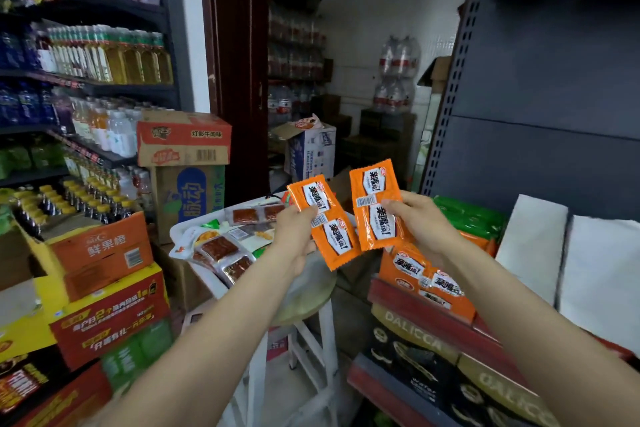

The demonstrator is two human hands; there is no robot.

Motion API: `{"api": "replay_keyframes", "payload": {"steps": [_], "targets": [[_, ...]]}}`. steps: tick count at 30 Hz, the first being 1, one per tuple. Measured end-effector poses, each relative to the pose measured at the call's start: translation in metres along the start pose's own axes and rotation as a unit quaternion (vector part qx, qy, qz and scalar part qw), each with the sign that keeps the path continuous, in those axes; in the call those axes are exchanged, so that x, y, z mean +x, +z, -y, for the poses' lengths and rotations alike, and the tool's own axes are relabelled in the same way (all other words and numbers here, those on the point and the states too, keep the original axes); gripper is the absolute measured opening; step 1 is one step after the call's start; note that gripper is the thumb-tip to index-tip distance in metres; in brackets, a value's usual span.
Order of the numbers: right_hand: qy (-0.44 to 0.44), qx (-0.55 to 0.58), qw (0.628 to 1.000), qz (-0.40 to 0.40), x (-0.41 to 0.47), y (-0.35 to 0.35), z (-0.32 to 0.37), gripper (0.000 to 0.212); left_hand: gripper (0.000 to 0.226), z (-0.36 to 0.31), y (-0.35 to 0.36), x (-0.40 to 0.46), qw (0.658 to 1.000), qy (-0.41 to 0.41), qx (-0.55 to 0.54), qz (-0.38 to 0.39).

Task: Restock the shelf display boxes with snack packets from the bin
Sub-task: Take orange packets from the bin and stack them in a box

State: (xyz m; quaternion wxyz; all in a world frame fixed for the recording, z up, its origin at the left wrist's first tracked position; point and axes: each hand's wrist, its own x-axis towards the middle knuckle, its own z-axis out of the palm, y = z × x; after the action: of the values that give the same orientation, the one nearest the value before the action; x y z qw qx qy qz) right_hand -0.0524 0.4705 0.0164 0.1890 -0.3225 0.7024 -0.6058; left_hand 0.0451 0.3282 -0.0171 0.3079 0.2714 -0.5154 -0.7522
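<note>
Holding 2 packets: left grip [296, 229] pinched 1 orange packet [327, 224], right grip [414, 218] pinched another packet [377, 204]. Display box [429, 284] sat below right grip; thin edge pinches risked slipping.

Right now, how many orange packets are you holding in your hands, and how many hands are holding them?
Orange packets in the left hand: 1
Orange packets in the right hand: 1
Hands holding packets: 2
Total packets held: 2
</note>
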Motion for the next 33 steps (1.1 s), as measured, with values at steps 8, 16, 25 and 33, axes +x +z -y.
{"api": "replay_keyframes", "payload": {"steps": [8, 16, 25, 33], "targets": [[-0.109, -0.242, 0.964, -0.032, -0.018, -0.022, -0.010, 0.011, 0.032, 0.007, 0.044, -0.028, 0.986, 0.004, -0.017, 0.164], [-0.041, -0.251, 0.967, 0.027, -0.027, -0.056, -0.003, 0.042, 0.016, 0.012, 0.082, -0.031, 0.984, 0.060, -0.038, 0.163], [-0.061, -0.494, 0.866, -0.035, -0.025, -0.096, -0.013, 0.026, 0.079, 0.029, 0.088, 0.006, 0.935, 0.210, 0.245, 0.147], [0.010, -0.541, 0.840, 0.041, -0.014, -0.107, -0.024, 0.013, 0.036, 0.035, 0.090, 0.018, 0.853, 0.233, 0.429, 0.183]]}}
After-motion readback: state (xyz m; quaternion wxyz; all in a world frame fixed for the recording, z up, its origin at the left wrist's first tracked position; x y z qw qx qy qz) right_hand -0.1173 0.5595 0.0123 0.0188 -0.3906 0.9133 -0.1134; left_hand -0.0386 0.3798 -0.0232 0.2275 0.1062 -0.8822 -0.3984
